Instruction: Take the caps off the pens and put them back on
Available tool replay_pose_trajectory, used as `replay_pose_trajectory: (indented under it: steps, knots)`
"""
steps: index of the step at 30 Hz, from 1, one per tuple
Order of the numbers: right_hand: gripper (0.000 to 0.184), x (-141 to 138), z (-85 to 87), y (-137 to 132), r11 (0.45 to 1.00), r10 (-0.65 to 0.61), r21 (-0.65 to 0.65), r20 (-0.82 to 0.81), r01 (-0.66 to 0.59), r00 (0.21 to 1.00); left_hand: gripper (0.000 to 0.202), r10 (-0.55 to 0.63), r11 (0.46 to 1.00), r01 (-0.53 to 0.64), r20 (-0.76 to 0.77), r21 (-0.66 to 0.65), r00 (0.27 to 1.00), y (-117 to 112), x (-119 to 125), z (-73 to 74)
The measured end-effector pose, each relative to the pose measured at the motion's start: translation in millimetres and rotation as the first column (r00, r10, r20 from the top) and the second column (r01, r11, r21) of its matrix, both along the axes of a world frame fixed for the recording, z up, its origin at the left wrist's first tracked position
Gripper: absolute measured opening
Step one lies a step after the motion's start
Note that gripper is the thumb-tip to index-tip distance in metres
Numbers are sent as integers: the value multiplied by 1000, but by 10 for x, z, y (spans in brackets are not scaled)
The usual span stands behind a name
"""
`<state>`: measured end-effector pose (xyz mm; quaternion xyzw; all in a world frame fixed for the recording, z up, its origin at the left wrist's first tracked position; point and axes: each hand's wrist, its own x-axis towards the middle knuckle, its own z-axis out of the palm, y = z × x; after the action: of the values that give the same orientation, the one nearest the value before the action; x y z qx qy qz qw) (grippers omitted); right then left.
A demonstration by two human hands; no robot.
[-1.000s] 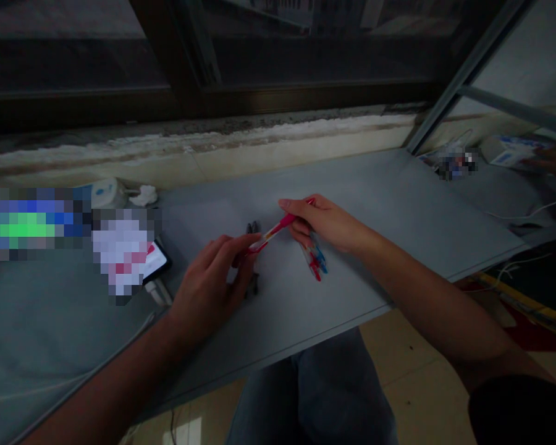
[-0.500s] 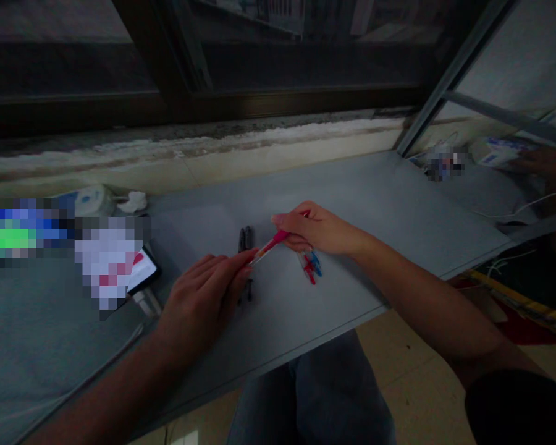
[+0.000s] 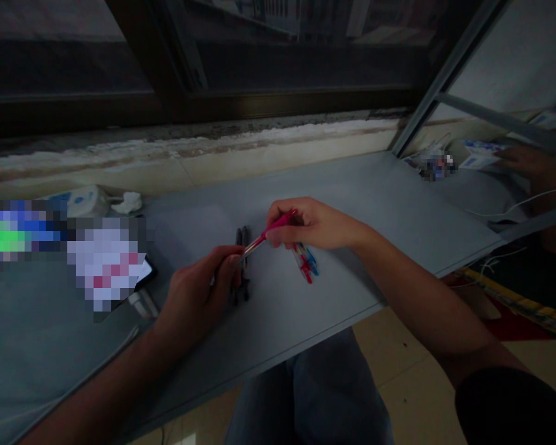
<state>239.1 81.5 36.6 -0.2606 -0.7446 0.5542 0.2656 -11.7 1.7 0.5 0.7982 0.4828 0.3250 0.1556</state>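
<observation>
The left hand [image 3: 197, 290] and the right hand [image 3: 312, 225] both held a red pen [image 3: 265, 236] above the grey worktop [image 3: 352, 185], its barrel slanting up toward 2 o'clock from the left hand. The right hand's grip was closed around the pen's upper end, while the left hand's grip was closed on its pale lower end. Partly beneath the left hand lay 2 black pens [image 3: 241, 244], side by side and touching. At 3 o'clock from them, just under the right hand, lay a small bunch of red-and-blue pens [image 3: 306, 262]. Farther off at 9 o'clock, a smartphone [image 3: 146, 270] lay partly hidden by a blurred patch, with a white round object [image 3: 86, 201] at 10 o'clock.
</observation>
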Motion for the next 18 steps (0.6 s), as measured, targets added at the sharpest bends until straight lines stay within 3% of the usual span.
replay_pose_trajectory:
  steps: [3, 6, 8, 11, 14, 17, 18]
  knots:
    - [44, 12, -6, 12, 997, -71, -5, 45, 71, 996, 29, 16, 1000, -16, -9, -4, 1000, 15, -9, -13]
    - [28, 28, -20, 32, 990, -113, 85, -14, 114, 993, 30, 41, 999, -41, -13, -10, 999, 31, -8, -11]
    - [39, 33, -32, 45, 981, -134, 129, -64, 142, 989, 31, 55, 998, -55, -9, -15, 998, 38, -5, -11]
    - [25, 34, -63, 63, 978, -174, 116, -21, 175, 985, 32, 64, 997, -64, -6, -31, 998, 43, -3, -18]
    - [22, 41, -103, 88, 976, -159, 147, -10, 159, 987, 33, 92, 994, -93, -20, -51, 996, 46, -7, -25]
    - [43, 48, -129, 112, 955, -172, 227, -96, 190, 980, 33, 117, 990, -118, -14, -80, 993, 51, -12, -33]
    - [40, 48, -134, 116, 951, -189, 231, -91, 205, 978, 33, 116, 989, -117, -8, -87, 993, 52, -13, -36]
